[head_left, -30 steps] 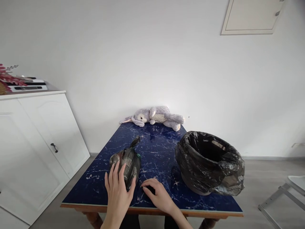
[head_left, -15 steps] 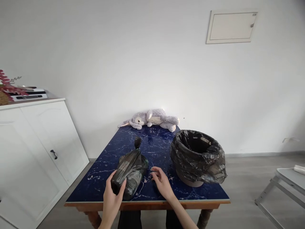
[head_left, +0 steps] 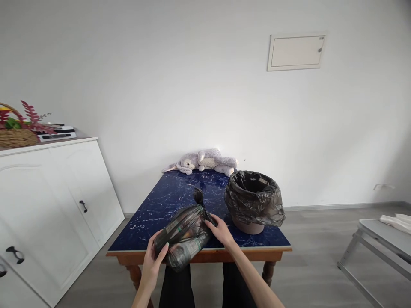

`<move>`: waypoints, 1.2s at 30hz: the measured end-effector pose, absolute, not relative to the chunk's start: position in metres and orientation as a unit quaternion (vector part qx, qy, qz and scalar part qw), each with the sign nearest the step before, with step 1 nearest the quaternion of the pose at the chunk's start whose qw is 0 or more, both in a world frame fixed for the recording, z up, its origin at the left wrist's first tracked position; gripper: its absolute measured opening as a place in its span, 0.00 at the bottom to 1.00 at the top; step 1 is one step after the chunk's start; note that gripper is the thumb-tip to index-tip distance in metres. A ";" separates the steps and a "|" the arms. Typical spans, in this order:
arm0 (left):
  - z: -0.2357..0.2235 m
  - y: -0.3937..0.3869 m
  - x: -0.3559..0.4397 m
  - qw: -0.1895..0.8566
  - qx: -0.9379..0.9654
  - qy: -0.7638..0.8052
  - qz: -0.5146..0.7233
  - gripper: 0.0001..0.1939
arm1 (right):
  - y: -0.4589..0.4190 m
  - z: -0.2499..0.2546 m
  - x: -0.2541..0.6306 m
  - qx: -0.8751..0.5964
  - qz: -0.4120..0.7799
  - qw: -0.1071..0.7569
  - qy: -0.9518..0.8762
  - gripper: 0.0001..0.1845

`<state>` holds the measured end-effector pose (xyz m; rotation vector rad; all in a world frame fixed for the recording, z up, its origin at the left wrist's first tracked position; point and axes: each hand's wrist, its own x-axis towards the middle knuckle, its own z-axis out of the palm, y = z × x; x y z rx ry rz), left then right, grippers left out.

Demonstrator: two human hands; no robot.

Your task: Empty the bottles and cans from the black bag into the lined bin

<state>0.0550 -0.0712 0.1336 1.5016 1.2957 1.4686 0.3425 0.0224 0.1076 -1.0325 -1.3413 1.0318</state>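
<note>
A knotted black garbage bag, bulging with contents that show faintly through the plastic, is held over the near edge of the blue marbled table. My left hand grips its left end, thumb on the near side. On the bag's right side, below the knot, my right hand has its fingers closed on the plastic. To the right stands a trash bin, its rim covered by a black liner that hangs down over the outside.
A plush rabbit lies along the table's far edge against the wall. White cabinets stand at the left, with a wicker basket on top. At the right is a grey folding stool with white cloth on it.
My right hand has moved from the tabletop onto the bag and taken hold of it. The bag has been lifted toward me and turned, its knot shifting right. The camera view has shifted.
</note>
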 end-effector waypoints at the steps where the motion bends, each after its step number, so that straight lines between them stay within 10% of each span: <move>1: 0.133 -0.074 0.055 0.339 0.579 0.492 0.554 0.32 | 0.019 0.111 0.343 -0.430 0.436 0.544 -0.574 0.17; 22: 0.148 -0.057 0.114 0.154 0.671 0.537 0.487 0.35 | -0.030 0.208 0.356 -0.411 0.305 0.680 -0.525 0.25; 36: 0.090 0.004 0.147 0.127 0.737 0.524 0.407 0.43 | 0.008 0.245 0.360 -0.436 0.202 0.619 -0.621 0.16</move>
